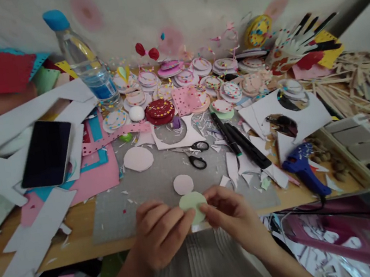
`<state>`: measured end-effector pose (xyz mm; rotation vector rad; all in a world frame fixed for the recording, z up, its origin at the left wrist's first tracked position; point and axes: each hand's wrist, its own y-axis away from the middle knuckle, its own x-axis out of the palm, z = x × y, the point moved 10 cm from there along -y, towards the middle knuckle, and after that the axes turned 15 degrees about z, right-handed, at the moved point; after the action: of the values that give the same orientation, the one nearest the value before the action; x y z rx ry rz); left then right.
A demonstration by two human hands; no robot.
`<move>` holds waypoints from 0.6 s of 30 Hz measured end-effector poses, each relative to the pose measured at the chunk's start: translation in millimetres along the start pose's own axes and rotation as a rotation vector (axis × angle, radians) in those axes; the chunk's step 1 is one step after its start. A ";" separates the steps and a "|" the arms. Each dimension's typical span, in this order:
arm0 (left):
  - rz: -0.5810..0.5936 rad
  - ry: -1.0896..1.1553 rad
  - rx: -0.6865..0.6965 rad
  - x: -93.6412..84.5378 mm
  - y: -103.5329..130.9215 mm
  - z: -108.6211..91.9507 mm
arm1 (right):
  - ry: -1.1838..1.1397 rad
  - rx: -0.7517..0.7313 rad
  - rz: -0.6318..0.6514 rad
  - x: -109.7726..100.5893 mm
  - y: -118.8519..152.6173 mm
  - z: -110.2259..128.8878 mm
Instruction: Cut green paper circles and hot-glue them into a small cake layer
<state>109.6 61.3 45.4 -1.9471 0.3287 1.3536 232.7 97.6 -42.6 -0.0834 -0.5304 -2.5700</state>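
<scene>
A pale green paper circle [193, 205] is pinched between both hands at the front edge of the table. My left hand [164, 228] grips its left side, thumb on top. On its right side my right hand [232, 215] holds it between thumb and fingers. Just beyond lies a small pale pink paper circle [183, 184], flat on the grey cutting mat [113, 215]. A larger pale pink circle [138, 159] rests farther left. Black-handled scissors [197, 154] lie beyond the small circle, blades pointing left.
Decorated round paper pieces [159, 111] crowd the back beside a water bottle [89, 64]. A dark tablet or phone [46, 152] lies left on paper scraps. Black pens [241, 141], a blue glue gun [304, 168] and a wooden tray [365, 166] are at right.
</scene>
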 end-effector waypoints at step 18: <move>0.191 0.307 -0.261 44.6 43.3 62.2 | 0.439 -0.021 -0.075 -32.9 -47.2 11.4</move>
<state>59.2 82.2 -23.6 -2.4010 0.5175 1.2630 237.4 154.9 -54.0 0.4902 -0.3425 -2.5550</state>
